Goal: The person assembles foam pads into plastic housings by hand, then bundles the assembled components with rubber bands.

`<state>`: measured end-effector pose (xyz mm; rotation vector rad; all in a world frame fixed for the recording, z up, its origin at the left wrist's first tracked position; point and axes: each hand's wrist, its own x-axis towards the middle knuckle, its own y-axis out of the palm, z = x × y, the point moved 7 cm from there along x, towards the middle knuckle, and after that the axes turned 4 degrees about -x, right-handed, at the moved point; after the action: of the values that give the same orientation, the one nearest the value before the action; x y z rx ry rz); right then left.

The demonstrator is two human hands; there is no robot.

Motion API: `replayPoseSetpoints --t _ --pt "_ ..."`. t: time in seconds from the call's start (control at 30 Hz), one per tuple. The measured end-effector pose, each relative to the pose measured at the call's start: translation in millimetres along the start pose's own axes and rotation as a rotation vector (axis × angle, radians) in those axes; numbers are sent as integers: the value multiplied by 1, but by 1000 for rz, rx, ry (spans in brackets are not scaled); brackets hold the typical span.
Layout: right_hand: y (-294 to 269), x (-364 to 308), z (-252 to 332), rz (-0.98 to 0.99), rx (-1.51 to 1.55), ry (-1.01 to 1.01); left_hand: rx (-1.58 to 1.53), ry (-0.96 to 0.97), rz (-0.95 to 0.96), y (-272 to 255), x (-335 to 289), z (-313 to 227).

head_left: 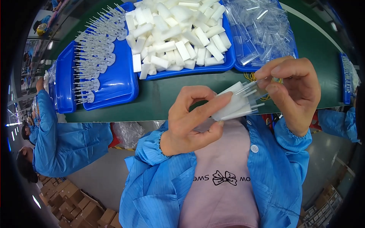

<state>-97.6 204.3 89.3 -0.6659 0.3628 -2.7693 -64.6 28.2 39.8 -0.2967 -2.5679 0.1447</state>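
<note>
Bundle of white plastic pieces [232, 104] sat centre-right of frame, clamped between left hand [190, 121] thumb and fingers; right hand [291, 89] pinched shut on a clear thin tube [254, 88] at the bundle's end. Best done, judging by this, with the bundle held steady and the tube lined up straight. Upper centre: blue tray [224, 64] heaped with white pieces; upper right, tray of clear tubes [262, 26]; upper left, blue tray [118, 81] with rowed clear parts. Brown cartons [76, 207] lower left.

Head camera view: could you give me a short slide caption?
Left hand holds white plastic pieces while right hand fits a clear tube, above blue trays.
</note>
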Motion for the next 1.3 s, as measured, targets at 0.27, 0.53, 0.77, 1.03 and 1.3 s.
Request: replayPoseSetpoints --t 0.27,0.53,0.77,1.03,1.3 --pt "2 -4 0 -1 -83 -36 243 33 46 5 4 -8" --pt "-3 -7 -22 -162 202 194 128 -153 -120 -8 3 4" --pt "-6 -19 -38 -164 297 120 -629 -561 -168 -1 -7 58" --pt "-6 -25 -27 -176 126 80 -644 -560 -178 -5 -11 59" --pt "-5 -32 -34 -263 202 159 -603 -509 -180 -8 -9 53"
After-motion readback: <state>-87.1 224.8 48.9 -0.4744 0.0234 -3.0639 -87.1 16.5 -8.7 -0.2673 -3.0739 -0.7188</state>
